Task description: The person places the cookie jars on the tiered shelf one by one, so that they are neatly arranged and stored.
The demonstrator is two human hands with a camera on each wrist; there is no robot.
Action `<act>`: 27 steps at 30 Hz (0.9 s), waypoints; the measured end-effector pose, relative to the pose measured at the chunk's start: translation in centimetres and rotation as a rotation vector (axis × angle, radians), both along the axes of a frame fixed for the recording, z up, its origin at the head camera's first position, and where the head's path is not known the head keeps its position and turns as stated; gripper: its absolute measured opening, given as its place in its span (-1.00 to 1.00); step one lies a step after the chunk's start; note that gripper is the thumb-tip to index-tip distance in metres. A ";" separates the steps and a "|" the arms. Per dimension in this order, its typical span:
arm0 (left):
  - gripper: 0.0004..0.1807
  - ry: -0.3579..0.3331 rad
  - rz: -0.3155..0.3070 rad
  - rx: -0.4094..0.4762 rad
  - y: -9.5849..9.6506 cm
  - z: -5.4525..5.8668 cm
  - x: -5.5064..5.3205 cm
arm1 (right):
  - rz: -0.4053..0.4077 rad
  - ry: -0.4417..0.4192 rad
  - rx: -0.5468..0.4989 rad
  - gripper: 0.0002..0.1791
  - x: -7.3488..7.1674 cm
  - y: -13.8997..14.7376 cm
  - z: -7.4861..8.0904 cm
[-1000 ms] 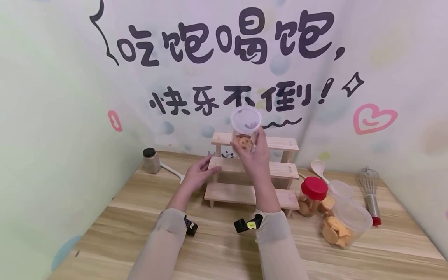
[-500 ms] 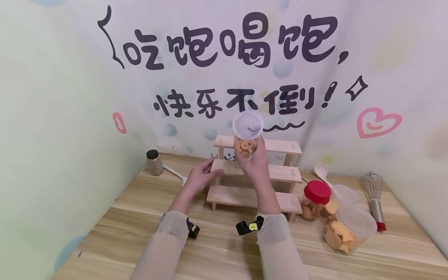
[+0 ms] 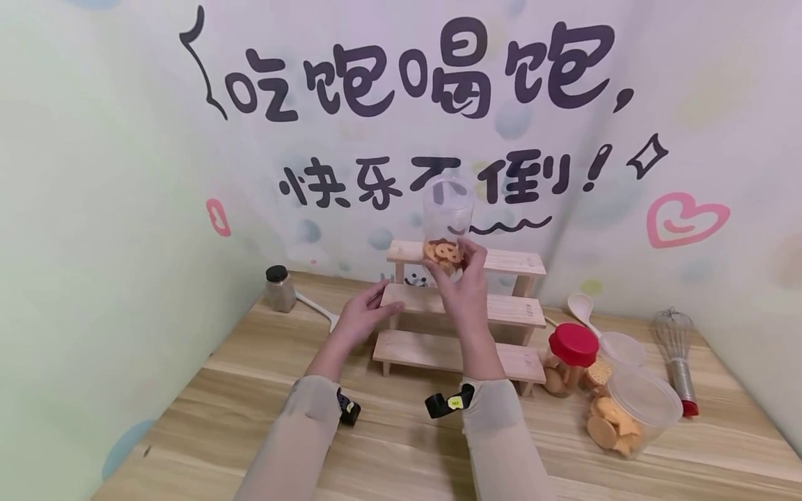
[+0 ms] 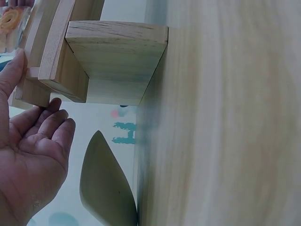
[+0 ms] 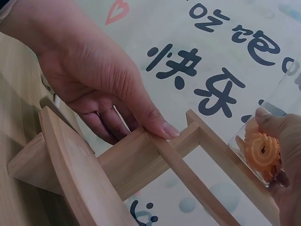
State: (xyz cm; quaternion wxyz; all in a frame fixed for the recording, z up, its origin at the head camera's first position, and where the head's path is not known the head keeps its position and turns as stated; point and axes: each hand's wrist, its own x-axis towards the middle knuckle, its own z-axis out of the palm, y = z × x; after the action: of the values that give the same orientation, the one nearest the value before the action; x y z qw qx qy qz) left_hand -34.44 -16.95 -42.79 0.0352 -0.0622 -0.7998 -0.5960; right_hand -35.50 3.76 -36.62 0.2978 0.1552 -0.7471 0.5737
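A three-tier wooden stand [image 3: 426, 353] is on the table against the wall. My left hand [image 3: 360, 313] grips the left end of its middle tier, thumb on top and fingers beneath, as the left wrist view shows. At the top tier, my right hand [image 3: 466, 285] holds a clear plastic jar [image 3: 448, 209] low around its sides. Orange-brown cookies [image 5: 261, 149] lie in the bottom of the jar. The jar stands nearly upright, its base overlapping the top tier in the head view.
Right of the stand are a red-lidded jar [image 3: 573, 346], a large clear-lidded cookie jar [image 3: 651, 400], another clear-lidded jar [image 3: 622, 349], a white ladle [image 3: 580, 307] and a whisk [image 3: 677, 355]. On the left are a black-capped jar [image 3: 280, 291] and a white-handled utensil [image 3: 315, 305].
The jar has tipped back from leaning toward me to nearly upright, and the right hand has shifted slightly with it. The left hand keeps its grip on the stand.
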 end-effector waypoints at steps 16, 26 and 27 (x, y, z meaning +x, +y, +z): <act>-0.05 -0.003 -0.005 0.005 0.2 -0.1 -0.2 | -0.055 -0.049 -0.024 -0.23 -0.3 0.2 0.0; -0.04 0.009 0.004 -0.002 0.1 -0.3 -0.3 | -0.080 -0.073 0.063 -0.26 -0.6 0.5 -0.1; -0.05 0.009 0.002 -0.001 0.1 -0.3 -0.3 | -0.081 -0.074 0.068 -0.26 -0.7 0.5 -0.1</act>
State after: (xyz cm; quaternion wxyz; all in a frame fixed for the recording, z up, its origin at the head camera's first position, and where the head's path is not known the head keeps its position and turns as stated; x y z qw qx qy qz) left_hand -34.70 -16.88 -43.04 0.0396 -0.0641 -0.8001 -0.5951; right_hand -36.16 4.23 -36.75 0.2873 0.1135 -0.7822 0.5410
